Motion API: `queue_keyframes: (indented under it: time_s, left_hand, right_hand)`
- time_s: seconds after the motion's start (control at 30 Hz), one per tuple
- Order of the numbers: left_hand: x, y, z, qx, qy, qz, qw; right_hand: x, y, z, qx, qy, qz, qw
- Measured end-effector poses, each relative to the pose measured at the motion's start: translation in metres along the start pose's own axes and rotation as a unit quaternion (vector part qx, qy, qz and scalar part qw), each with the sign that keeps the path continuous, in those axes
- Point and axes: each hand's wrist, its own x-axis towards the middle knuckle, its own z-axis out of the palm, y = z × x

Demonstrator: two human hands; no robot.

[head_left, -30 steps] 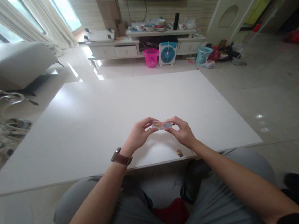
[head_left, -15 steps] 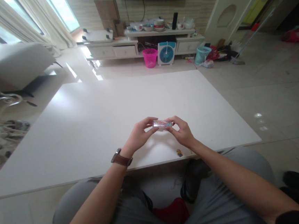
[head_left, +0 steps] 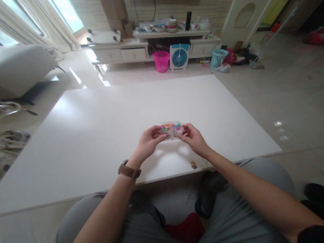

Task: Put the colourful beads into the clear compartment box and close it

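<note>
Above the white table, a small clear plastic box (head_left: pixel 171 129) with colourful little pieces inside is held between both hands. Its broad face is turned up towards me, and pink, green, blue and orange bits show through. My left hand (head_left: pixel 151 140) grips the left end, thumb on the near face and fingers behind. At the right end, my right hand (head_left: pixel 194 137) pinches it the same way. The fingertips behind the box are partly hidden. What exactly the small pieces are, I cannot make out.
A small cartoon sticker (head_left: pixel 193 165) lies by the near edge of the white table (head_left: pixel 107 115). Beyond stand a pink basket (head_left: pixel 161 62), a blue-and-white box fan (head_left: pixel 179 56) and a light blue basket (head_left: pixel 219 58). A grey sofa (head_left: pixel 10 70) is at the far left.
Both hands have tilted the box, so its broad face with the coloured pieces now shows instead of a narrow side. The hands keep their hold at its two ends.
</note>
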Motion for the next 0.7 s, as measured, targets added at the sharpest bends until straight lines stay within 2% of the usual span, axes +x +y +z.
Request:
queue_keyframes:
  time_s: [0.23, 0.43, 0.57, 0.7]
  left_hand:
    - [-0.0001, -0.0016, -0.0003, -0.007, 0.019, -0.027, 0.999]
    - [-0.0027, 0.0014, -0.0010, 0.002, -0.013, -0.037, 0.999]
    - [-0.0052, 0.0039, -0.0003, -0.005, -0.004, -0.033, 0.999]
    - [-0.0057, 0.0048, 0.0002, -0.005, -0.011, -0.028, 1.000]
  right_hand:
    - [-0.0006, -0.0007, -0.0007, 0.013, -0.001, 0.008, 1.000]
    - [-0.0016, -0.0023, -0.0009, 0.021, -0.014, 0.027, 0.999]
    - [-0.0018, -0.0005, 0.0007, 0.025, -0.007, 0.056, 0.998]
    - [-0.0017, -0.0023, 0.0017, 0.036, -0.005, 0.051, 0.998]
